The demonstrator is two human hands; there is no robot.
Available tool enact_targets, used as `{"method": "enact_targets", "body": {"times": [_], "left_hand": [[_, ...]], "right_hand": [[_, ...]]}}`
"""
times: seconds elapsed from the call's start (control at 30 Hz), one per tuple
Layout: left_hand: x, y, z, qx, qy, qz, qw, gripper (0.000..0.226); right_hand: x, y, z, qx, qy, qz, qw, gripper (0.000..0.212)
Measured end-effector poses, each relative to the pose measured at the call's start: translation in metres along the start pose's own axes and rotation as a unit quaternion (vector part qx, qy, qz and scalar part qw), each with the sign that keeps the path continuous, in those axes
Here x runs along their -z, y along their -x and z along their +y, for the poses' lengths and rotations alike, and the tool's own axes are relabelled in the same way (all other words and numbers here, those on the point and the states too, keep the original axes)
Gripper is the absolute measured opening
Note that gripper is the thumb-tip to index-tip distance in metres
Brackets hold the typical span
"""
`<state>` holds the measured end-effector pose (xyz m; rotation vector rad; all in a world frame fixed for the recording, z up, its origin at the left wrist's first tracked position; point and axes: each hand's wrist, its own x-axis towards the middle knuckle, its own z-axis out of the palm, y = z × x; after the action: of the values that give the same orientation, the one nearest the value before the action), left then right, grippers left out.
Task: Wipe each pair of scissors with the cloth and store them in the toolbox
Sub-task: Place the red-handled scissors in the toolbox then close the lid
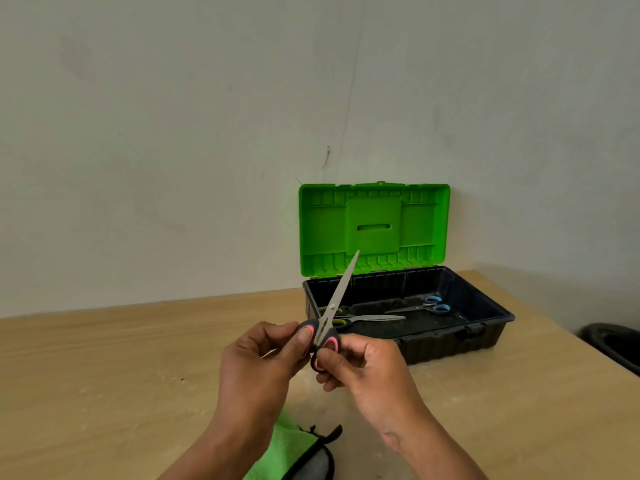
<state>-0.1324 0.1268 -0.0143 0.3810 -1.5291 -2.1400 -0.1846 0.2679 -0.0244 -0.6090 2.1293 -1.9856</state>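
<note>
Both hands hold a pair of scissors (335, 299) with black and pink handles, blades closed and pointing up toward the toolbox lid. My left hand (263, 362) grips the left handle loop, my right hand (367, 368) the right one. The toolbox (485, 327) is black with a green lid (374, 226) standing open against the wall. Inside lie green-handled scissors (367, 318) on the left and blue-handled scissors (427, 306) on the right. The green cloth (277, 452) with a black and grey edge lies on the table below my forearms, partly hidden by them.
A light wooden table (121, 368) carries everything, its right edge running diagonally past the toolbox. A dark rounded object (613, 344) sits beyond that edge at the right. A plain wall rises close behind.
</note>
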Motion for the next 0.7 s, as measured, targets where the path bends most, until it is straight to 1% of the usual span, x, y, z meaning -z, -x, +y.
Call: {"method": "enact_targets", "body": {"times": [0.13,0.2,0.27,0.3,0.37,0.47,0.53,0.57,0.63,0.67,0.7], "left_hand": [[-0.022,-0.009,-0.011,-0.003,-0.055,-0.003,0.998,0.015],[-0.033,-0.015,-0.014,-0.001,-0.092,-0.003,0.996,0.018],[-0.046,-0.020,-0.015,0.001,-0.108,-0.021,0.994,0.018],[-0.052,-0.024,-0.015,-0.002,-0.115,-0.030,0.993,0.018],[-0.063,-0.034,-0.014,-0.016,-0.142,-0.041,0.989,0.019],[-0.077,-0.054,-0.012,-0.035,-0.210,-0.078,0.974,0.019],[-0.082,-0.069,-0.014,-0.069,-0.294,-0.111,0.947,0.020],[-0.081,-0.077,-0.015,-0.098,-0.353,-0.126,0.922,0.023],[-0.078,-0.091,-0.016,-0.145,-0.474,-0.146,0.856,0.037],[-0.074,-0.097,-0.016,-0.152,-0.520,-0.155,0.826,0.044],[-0.070,-0.103,-0.016,-0.144,-0.551,-0.167,0.805,0.051]], "right_hand": [[0.025,-0.010,0.003,-0.013,0.043,0.010,0.999,0.009],[0.041,-0.022,-0.002,0.003,0.096,0.052,0.994,0.012],[0.057,-0.037,-0.011,0.017,0.130,0.089,0.987,0.010],[0.064,-0.046,-0.016,0.022,0.148,0.099,0.984,0.007],[0.075,-0.064,-0.024,0.022,0.182,0.109,0.977,0.008],[0.089,-0.092,-0.030,-0.011,0.162,0.116,0.980,0.007],[0.097,-0.112,-0.030,-0.040,0.154,0.114,0.981,0.006],[0.103,-0.123,-0.029,-0.051,0.159,0.113,0.980,0.004],[0.114,-0.141,-0.029,-0.052,0.198,0.102,0.973,0.004],[0.120,-0.149,-0.027,-0.042,0.238,0.087,0.966,0.007],[0.127,-0.156,-0.026,-0.028,0.291,0.061,0.954,0.010]]}}
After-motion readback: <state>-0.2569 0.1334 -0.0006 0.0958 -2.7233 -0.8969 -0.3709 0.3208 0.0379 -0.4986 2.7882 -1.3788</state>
